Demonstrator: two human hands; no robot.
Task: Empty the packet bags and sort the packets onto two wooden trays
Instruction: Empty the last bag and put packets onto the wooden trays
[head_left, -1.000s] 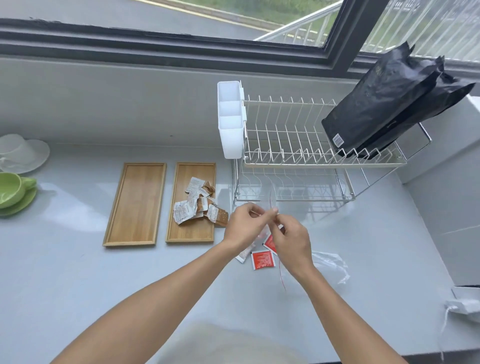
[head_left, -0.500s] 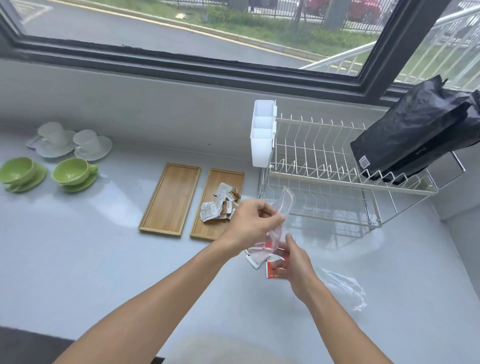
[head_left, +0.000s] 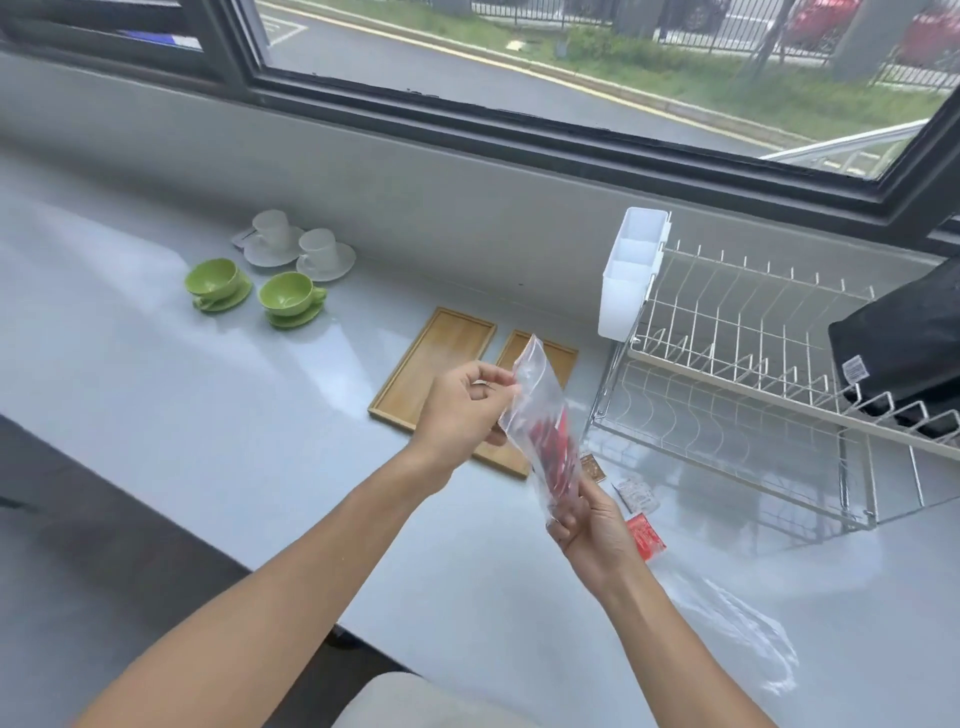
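At the centre of the frame the left hand (head_left: 460, 410) pinches the upper edge of a clear plastic zip bag (head_left: 540, 415), while the right hand (head_left: 592, 525) grips its lower end, so the bag hangs tilted between them above the pale grey table (head_left: 208, 415). Red packets (head_left: 553, 452) sit bunched in the bag's lower half. Behind the hands lie two light wooden rectangular trays side by side: the left tray (head_left: 441, 358) shows bare wood, and the right tray (head_left: 545, 358) is mostly hidden by the bag and left hand. On the table just right of the right hand lie a red packet (head_left: 647, 535), a white packet (head_left: 636, 493) and a brown packet (head_left: 592, 467). A crumpled clear bag (head_left: 737, 629) lies at lower right. A white wire dish rack (head_left: 753, 374) stands at right, and green and white cups on saucers (head_left: 270, 270) stand at upper left.
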